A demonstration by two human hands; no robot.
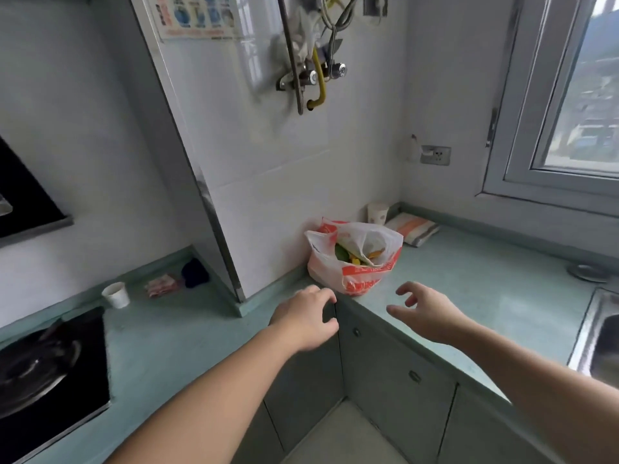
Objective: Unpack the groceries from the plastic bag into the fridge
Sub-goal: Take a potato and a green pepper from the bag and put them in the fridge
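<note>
A white and red plastic bag (351,262) stands on the pale green counter (469,272) in the inner corner, against the tiled wall. Its mouth gapes and shows green and yellow groceries (355,256) inside. My left hand (306,318) hovers just short of the bag's lower left side, fingers loosely curled, holding nothing. My right hand (422,311) is spread with relaxed fingers to the right of the bag, a little apart from it, also empty. No fridge is in view.
A paper cup (377,213) and a striped folded cloth (413,229) lie behind the bag. On the left counter stand another paper cup (116,294), a red packet (161,285), a dark cloth (195,272) and a stove with a pan (37,363). A steel sink (599,339) is at right.
</note>
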